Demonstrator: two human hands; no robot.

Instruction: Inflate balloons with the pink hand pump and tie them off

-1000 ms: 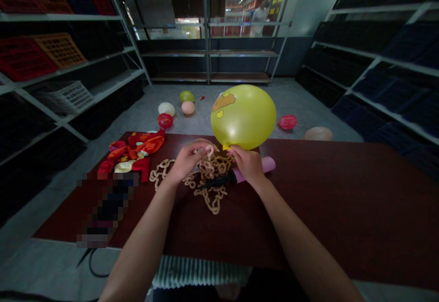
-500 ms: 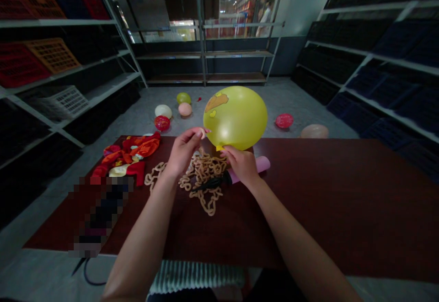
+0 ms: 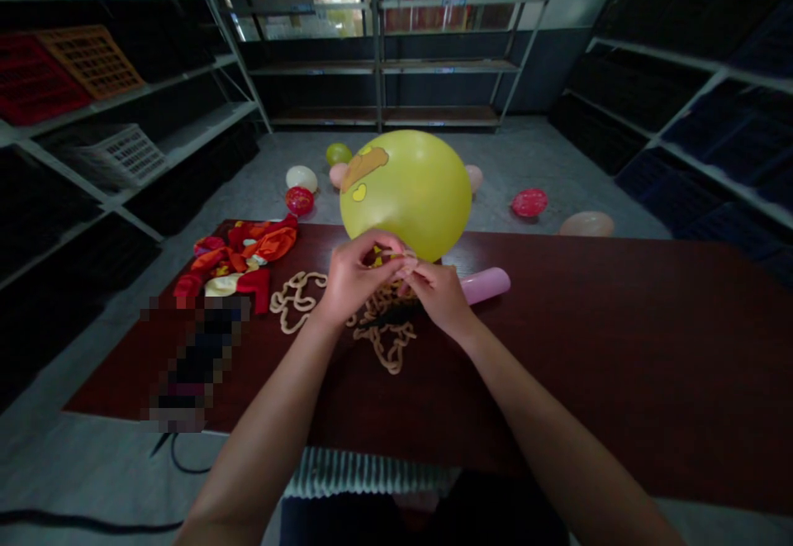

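Yellow balloon (image 3: 412,191), likely light, soft, easy to pop.
My right hand (image 3: 443,296) pinches its neck, the best spot; I can't tell what my left hand (image 3: 354,282) holds.

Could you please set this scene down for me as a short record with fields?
Left hand: thumb and finger together near the base of the yellow balloon; exact grip hidden
Right hand: fingertips against the left hand's, at the balloon's base
Yellow balloon: inflated, printed, just beyond the hands
Table: tan loops by the hands, pink tube to the right, limp balloons to the left
Floor: white balloon and red balloon, among others
Left shelves: orange crate, white basket
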